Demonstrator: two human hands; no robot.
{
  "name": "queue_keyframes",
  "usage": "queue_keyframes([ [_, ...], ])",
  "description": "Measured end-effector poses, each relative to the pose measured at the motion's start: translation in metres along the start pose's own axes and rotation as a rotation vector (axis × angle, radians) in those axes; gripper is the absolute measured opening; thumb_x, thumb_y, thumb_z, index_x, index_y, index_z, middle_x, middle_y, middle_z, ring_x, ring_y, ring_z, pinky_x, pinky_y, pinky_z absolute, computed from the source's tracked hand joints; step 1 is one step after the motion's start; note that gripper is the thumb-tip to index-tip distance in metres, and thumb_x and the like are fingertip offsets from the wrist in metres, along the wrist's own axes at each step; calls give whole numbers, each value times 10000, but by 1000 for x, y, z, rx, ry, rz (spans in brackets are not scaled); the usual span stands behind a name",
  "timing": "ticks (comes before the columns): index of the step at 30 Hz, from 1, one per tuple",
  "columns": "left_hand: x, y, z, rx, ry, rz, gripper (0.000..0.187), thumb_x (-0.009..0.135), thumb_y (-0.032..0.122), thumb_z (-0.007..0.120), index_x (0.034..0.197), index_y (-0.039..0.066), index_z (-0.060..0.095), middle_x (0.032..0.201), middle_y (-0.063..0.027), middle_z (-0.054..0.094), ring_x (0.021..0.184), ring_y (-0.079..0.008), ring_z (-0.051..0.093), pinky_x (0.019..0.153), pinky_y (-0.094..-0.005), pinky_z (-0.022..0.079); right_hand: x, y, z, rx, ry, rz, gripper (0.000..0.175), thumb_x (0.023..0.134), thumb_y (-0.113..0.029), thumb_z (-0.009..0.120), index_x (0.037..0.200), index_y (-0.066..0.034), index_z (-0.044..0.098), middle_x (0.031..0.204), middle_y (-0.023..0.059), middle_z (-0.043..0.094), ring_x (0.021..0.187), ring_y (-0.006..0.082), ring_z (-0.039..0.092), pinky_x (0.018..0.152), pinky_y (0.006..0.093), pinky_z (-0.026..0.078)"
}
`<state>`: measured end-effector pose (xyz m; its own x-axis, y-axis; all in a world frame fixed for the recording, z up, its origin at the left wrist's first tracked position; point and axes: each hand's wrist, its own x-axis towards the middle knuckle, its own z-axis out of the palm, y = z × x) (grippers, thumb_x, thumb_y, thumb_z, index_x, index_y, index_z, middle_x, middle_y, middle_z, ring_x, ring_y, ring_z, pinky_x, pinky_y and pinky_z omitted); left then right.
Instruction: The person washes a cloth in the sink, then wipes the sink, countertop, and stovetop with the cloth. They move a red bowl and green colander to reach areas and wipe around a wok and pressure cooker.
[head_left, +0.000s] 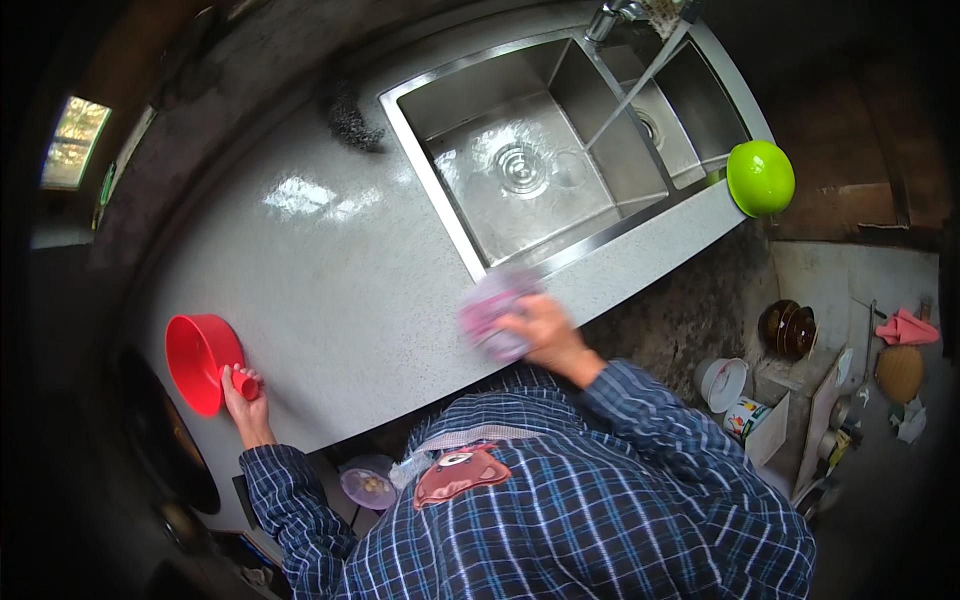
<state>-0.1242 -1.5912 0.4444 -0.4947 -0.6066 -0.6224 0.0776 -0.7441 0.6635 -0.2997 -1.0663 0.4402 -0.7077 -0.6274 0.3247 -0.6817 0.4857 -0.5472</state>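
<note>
At the left of the counter, my left hand (247, 401) grips the handle of a red plastic dipper (202, 360). The dipper is tilted, its round opening turned to the left. My right hand (551, 337) holds a pink-and-white cloth (501, 311), blurred by motion, over the grey countertop (345, 322) beside the near corner of the steel double sink (517, 180). A stream of water runs from the faucet (602, 24) into the larger basin, where shallow water lies round the drain.
A green bowl (761, 178) sits at the counter's right end by the sink. Left of the dipper is a dark wok (169, 431). Below the counter are a purple basket (367, 484), a white bucket (721, 384) and a brown glazed pot (787, 328).
</note>
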Motion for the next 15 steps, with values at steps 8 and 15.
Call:
queue_keyframes([
  [8, -56, -37, 88, 303, 33, 281, 156, 862, 196, 599, 920, 87, 505, 688, -8, 500, 571, -128, 507, 476, -242, 417, -4, 164, -100, -201, 716, 960, 411, 740, -89, 697, 1104, -56, 509, 1068, 125, 566, 981, 284, 535, 885, 356, 407],
  [15, -81, -78, 134, 416, -227, 107, 210, 829, 227, 643, 922, 107, 498, 748, 34, 484, 641, -60, 479, 568, -242, 410, 32, 17, 5, 116, 73, 217, 388, 661, -104, 705, 1032, -64, 602, 972, 158, 566, 897, 346, 544, 819, 399, 422],
])
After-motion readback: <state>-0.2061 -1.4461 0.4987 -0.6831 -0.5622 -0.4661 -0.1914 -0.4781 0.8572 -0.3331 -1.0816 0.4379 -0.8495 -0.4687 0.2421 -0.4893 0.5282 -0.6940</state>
